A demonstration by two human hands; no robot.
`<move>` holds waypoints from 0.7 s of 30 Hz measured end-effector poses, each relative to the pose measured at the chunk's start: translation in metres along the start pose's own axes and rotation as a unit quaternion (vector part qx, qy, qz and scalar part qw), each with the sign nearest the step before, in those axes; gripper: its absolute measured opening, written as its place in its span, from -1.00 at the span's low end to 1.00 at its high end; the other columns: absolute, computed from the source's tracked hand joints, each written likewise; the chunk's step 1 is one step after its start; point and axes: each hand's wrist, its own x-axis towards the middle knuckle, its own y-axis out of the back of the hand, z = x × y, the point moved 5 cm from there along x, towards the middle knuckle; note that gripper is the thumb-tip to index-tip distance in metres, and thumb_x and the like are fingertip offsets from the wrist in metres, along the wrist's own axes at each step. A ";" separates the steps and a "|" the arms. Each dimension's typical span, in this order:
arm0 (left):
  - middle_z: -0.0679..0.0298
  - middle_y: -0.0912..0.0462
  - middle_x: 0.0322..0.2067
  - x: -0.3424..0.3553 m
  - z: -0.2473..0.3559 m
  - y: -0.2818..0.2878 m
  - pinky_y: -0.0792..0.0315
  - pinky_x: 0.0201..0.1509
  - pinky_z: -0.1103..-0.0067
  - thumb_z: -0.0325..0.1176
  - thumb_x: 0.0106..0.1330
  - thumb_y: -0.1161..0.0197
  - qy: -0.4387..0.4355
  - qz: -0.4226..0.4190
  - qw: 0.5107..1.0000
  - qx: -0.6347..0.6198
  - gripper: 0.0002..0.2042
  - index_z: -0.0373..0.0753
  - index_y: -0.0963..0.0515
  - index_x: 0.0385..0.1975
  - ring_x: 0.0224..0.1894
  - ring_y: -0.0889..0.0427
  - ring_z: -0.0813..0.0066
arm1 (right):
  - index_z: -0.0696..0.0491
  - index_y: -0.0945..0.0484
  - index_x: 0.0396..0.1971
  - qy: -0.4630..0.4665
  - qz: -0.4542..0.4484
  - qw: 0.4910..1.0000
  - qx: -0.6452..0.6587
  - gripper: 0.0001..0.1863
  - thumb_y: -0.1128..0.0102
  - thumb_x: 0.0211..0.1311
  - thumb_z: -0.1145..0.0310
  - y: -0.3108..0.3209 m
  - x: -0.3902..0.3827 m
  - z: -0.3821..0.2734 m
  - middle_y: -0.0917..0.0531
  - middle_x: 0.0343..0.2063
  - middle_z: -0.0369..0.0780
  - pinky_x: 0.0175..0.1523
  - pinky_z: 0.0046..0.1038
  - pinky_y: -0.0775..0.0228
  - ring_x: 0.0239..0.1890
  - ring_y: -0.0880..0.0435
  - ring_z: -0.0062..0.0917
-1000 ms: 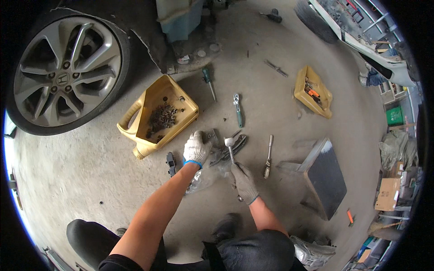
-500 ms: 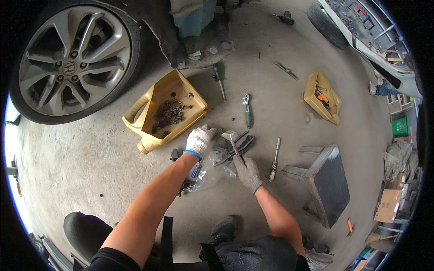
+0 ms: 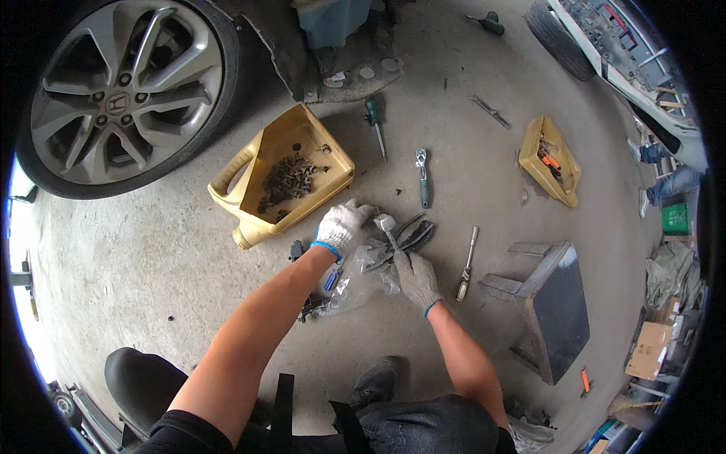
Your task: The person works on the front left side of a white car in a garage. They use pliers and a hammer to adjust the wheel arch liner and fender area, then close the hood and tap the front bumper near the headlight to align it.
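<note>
My right hand, in a grey knit glove, is closed round the handle of a small hammer with a pale grey head. Just left of the hammer head, my left hand in a white glove has its fingers drawn together; whatever they hold is too small to make out. Beneath and between the hands lie a clear plastic bag and black-handled pliers. A blue-handled screwdriver lies by my left wrist. Beyond that hand, a cut-open yellow jug holds many small dark clips.
On the concrete floor lie a green-handled ratchet, a screwdriver and a long driver. A low metal stool stands at right. Farther off are another yellow container, a car wheel and a person's legs.
The hammer's head has tilted and shifted slightly in my right hand. My left hand stays beside it, fingers together. The whole view has shifted a little, and more of the person's legs shows at far right.
</note>
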 end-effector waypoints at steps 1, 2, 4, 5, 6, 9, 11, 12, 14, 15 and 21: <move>0.00 -0.61 -0.05 0.000 -0.001 -0.001 -0.52 0.09 0.22 -0.24 0.14 -0.36 -0.002 -0.001 1.000 -0.004 -0.60 -0.10 -0.62 0.03 -0.01 -0.62 -0.04 | 0.23 -0.61 -0.42 -0.001 0.005 1.000 0.005 -0.42 0.04 0.44 -0.05 0.000 0.000 0.001 -0.61 -0.43 0.20 -0.24 0.05 -0.39 -0.30 -0.62 0.16; -0.01 -0.60 -0.05 0.000 -0.001 -0.003 -0.51 0.10 0.22 -0.23 0.16 -0.34 -0.005 -0.003 1.000 -0.009 -0.59 -0.09 -0.61 0.05 0.00 -0.62 -0.03 | 0.23 -0.61 -0.42 -0.002 0.010 1.000 0.009 -0.42 0.04 0.44 -0.05 0.000 -0.001 0.003 -0.61 -0.43 0.20 -0.25 0.04 -0.39 -0.31 -0.62 0.16; -0.02 -0.60 -0.04 0.001 -0.005 -0.005 -0.51 0.10 0.21 -0.25 0.16 -0.33 -0.012 0.004 1.000 -0.018 -0.59 -0.08 -0.61 0.06 0.00 -0.62 -0.04 | 0.23 -0.61 -0.41 -0.009 0.015 1.000 0.014 -0.41 0.04 0.44 -0.06 0.002 -0.002 -0.001 -0.61 -0.42 0.20 -0.24 0.04 -0.40 -0.30 -0.63 0.15; -0.01 -0.60 -0.04 0.001 -0.006 -0.005 -0.51 0.10 0.21 -0.26 0.14 -0.34 -0.019 0.011 0.999 -0.024 -0.58 -0.10 -0.61 0.06 0.01 -0.61 -0.05 | 0.23 -0.62 -0.41 -0.013 0.018 1.000 0.017 -0.41 0.04 0.43 -0.07 0.003 -0.003 -0.003 -0.62 -0.41 0.20 -0.23 0.03 -0.41 -0.29 -0.64 0.15; 0.00 -0.61 -0.03 0.000 -0.008 -0.005 -0.51 0.10 0.21 -0.28 0.13 -0.35 -0.025 0.018 0.999 -0.030 -0.58 -0.11 -0.62 0.05 0.01 -0.61 -0.06 | 0.23 -0.62 -0.41 -0.019 0.015 1.000 0.016 -0.41 0.04 0.43 -0.07 0.006 -0.004 -0.010 -0.62 -0.41 0.20 -0.23 0.03 -0.41 -0.29 -0.64 0.15; -0.02 -0.61 -0.03 -0.001 -0.005 -0.001 -0.51 0.10 0.20 -0.29 0.12 -0.34 -0.010 0.015 0.999 -0.037 -0.57 -0.13 -0.61 0.05 0.00 -0.60 -0.07 | 0.23 -0.62 -0.40 -0.036 0.012 0.999 0.003 -0.40 0.04 0.44 -0.08 0.012 -0.008 -0.020 -0.62 -0.41 0.20 -0.23 0.04 -0.41 -0.29 -0.64 0.14; -0.04 -0.60 -0.04 -0.002 -0.003 -0.003 -0.51 0.09 0.20 -0.28 0.09 -0.36 -0.017 0.013 1.000 -0.002 -0.56 -0.17 -0.60 0.04 0.00 -0.60 -0.08 | 0.23 -0.62 -0.40 -0.034 0.022 0.999 -0.021 -0.40 0.05 0.44 -0.08 0.005 -0.007 -0.015 -0.62 -0.41 0.20 -0.25 0.04 -0.39 -0.30 -0.64 0.14; -0.05 -0.60 -0.04 -0.001 -0.005 -0.004 -0.51 0.09 0.20 -0.28 0.08 -0.36 -0.013 0.009 1.000 0.015 -0.55 -0.18 -0.60 0.03 0.00 -0.60 -0.08 | 0.22 -0.62 -0.39 -0.035 0.020 0.999 -0.014 -0.40 0.05 0.44 -0.08 0.002 -0.005 -0.014 -0.62 -0.42 0.20 -0.24 0.04 -0.39 -0.30 -0.64 0.15; -0.06 -0.59 -0.03 0.003 -0.008 -0.007 -0.51 0.09 0.19 -0.27 0.07 -0.37 -0.008 0.006 1.000 0.029 -0.54 -0.19 -0.60 0.03 0.00 -0.60 -0.08 | 0.22 -0.62 -0.37 -0.037 0.014 0.999 0.000 -0.40 0.06 0.45 -0.08 -0.001 -0.004 -0.013 -0.62 -0.42 0.20 -0.24 0.05 -0.39 -0.30 -0.64 0.15; -0.07 -0.59 -0.03 0.002 -0.005 -0.006 -0.51 0.10 0.19 -0.26 0.06 -0.37 -0.005 0.002 1.000 0.027 -0.53 -0.20 -0.59 0.04 0.00 -0.60 -0.09 | 0.22 -0.62 -0.36 -0.035 0.014 0.999 -0.002 -0.40 0.06 0.45 -0.08 -0.002 -0.005 -0.012 -0.62 -0.41 0.20 -0.23 0.05 -0.39 -0.29 -0.64 0.15; -0.04 -0.59 -0.03 -0.003 0.005 0.002 -0.51 0.11 0.20 -0.29 0.09 -0.32 0.008 0.014 1.000 0.003 -0.57 -0.22 -0.59 0.02 0.01 -0.61 -0.07 | 0.23 -0.62 -0.34 -0.037 0.022 0.999 0.015 -0.40 0.07 0.45 -0.09 -0.005 -0.010 -0.011 -0.62 -0.40 0.21 -0.23 0.04 -0.40 -0.28 -0.63 0.16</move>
